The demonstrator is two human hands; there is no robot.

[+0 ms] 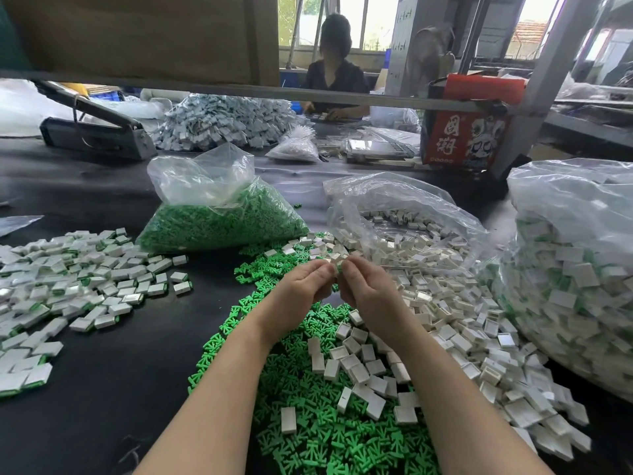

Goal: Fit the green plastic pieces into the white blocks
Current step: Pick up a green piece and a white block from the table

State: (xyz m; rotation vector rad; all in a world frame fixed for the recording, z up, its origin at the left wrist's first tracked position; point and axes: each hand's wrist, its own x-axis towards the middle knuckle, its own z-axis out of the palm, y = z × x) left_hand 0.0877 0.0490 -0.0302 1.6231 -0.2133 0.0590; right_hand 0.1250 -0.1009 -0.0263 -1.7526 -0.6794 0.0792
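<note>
My left hand point(301, 291) and my right hand point(368, 291) meet above the table's middle, fingertips together. Between them they pinch a small white block point(335, 259) with a bit of green showing at its lower edge. Loose green plastic pieces point(308, 416) lie in a heap under my forearms. Several empty white blocks point(445, 323) spread to the right of the heap and partly over it. A pile of white blocks with green edges point(68, 286) lies on the left.
A clear bag of green pieces point(219, 217) stands behind the heap, an open bag of white blocks point(411, 221) next to it. A large bag of fitted blocks point(575, 279) fills the right side. A person point(334, 66) sits across the black table point(113, 389).
</note>
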